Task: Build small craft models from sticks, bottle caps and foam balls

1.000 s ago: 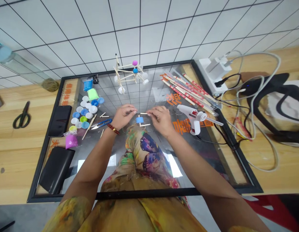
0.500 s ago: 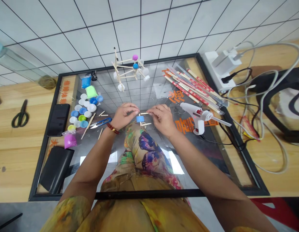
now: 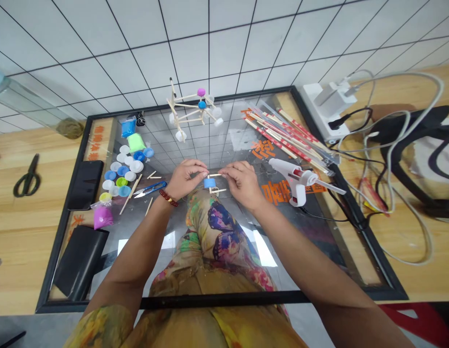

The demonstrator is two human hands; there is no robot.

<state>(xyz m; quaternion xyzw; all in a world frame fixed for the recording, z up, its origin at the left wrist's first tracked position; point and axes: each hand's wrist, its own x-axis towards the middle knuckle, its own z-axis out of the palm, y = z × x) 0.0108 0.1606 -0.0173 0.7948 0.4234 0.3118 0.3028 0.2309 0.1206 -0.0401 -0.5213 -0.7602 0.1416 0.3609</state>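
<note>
My right hand (image 3: 242, 184) pinches one end of a short wooden stick (image 3: 214, 175) between thumb and fingertips. Closed at the fingertips, my left hand (image 3: 188, 179) meets the stick's other end; whether it grips the stick there is hard to make out. Just below the stick is a blue bottle cap (image 3: 209, 183), between the two hands. Another thin stick piece (image 3: 219, 190) lies by the cap's lower edge. Left of my left hand are blue-handled thread snips (image 3: 150, 189) and a few loose sticks (image 3: 130, 194).
A stick-and-cap frame (image 3: 195, 110) stands near the tiled wall. Loose caps (image 3: 123, 170) and clay packs (image 3: 136, 142) lie left. On the right are a glue gun (image 3: 297, 180), packaged chopsticks (image 3: 286, 137), a power strip (image 3: 324, 113) and tangled cables. Scissors (image 3: 27, 181) lie far left.
The view has shifted slightly. Both hands stay over the blue cap, and the stick between them now reaches close against my left fingertips.
</note>
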